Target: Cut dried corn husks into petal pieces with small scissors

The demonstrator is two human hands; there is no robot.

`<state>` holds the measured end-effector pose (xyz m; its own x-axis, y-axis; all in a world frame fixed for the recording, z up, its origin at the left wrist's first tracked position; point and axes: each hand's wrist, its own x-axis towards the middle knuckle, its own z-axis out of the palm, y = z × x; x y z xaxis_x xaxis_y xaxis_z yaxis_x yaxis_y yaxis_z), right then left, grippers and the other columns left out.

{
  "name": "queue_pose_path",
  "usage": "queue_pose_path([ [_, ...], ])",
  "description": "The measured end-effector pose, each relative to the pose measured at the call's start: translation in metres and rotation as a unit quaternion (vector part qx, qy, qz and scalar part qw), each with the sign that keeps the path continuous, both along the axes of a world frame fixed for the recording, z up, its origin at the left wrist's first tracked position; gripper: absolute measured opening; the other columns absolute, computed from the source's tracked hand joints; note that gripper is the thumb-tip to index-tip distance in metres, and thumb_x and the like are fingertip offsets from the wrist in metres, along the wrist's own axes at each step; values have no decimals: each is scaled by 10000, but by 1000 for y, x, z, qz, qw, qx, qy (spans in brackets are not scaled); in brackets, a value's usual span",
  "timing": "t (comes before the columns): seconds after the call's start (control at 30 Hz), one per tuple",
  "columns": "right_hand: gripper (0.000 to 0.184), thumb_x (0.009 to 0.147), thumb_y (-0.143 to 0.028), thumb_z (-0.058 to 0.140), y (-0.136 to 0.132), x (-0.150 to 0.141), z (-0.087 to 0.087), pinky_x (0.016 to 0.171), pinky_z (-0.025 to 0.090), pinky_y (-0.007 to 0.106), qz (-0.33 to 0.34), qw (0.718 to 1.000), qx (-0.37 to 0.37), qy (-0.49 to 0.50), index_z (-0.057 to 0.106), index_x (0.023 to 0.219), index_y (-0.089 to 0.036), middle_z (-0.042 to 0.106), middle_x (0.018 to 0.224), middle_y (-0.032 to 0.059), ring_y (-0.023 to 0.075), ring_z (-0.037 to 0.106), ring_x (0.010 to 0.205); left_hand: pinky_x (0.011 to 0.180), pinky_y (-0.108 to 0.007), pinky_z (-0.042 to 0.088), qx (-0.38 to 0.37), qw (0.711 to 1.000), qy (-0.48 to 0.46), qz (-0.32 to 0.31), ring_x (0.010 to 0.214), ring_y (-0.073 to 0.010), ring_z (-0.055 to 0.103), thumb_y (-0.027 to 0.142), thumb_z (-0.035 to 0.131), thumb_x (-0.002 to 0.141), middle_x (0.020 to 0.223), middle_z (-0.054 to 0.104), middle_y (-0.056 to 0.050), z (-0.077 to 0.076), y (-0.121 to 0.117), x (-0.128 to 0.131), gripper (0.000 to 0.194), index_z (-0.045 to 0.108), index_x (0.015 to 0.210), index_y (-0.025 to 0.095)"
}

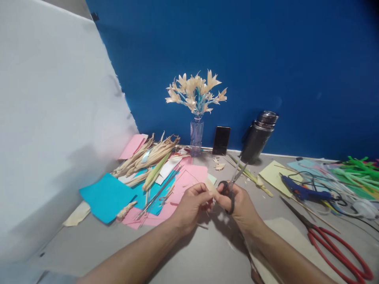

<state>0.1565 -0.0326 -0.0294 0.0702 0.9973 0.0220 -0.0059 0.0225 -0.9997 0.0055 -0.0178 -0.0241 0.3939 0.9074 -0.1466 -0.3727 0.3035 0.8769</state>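
My left hand [191,207] is closed, pinching a small pale piece of corn husk [211,186] between thumb and fingers. Black-handled scissors [231,200] hang in my right hand [243,207], their blades pointing up and away. The thumb and fingertips of that same hand also touch the husk piece from the right. Both hands meet over the middle of the grey table [204,260]. Small pale scraps lie beneath them, partly hidden.
Left are dried corn husks [154,156], blue paper [108,197] and pink paper [194,173]. Behind stand a vase [196,138] of husk flowers [195,90], a phone [221,141] and a dark flask [257,142]. Right lie a blue glue gun [306,192] and red-handled scissors [337,246].
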Motion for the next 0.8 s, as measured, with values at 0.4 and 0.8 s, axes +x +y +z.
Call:
queue_pose_path([
  [0.4, 308, 663, -368, 808, 10, 22, 13, 533, 346, 253, 56, 996, -49, 54, 632, 806, -160, 538, 621, -22, 121, 447, 559, 562, -227, 424, 25, 995, 91, 28, 580, -127, 601, 212, 683, 686, 639, 625, -11, 2, 6, -6, 124, 577, 738, 173],
  [0.8, 280, 643, -286, 811, 3, 20, 18, 570, 394, 269, 76, 995, -32, 55, 636, 826, -165, 610, 677, -1, 145, 523, 609, 559, -214, 404, 42, 997, 58, -22, 567, -97, 518, 351, 792, 739, 652, 604, -14, 7, 5, -8, 280, 598, 705, 153],
])
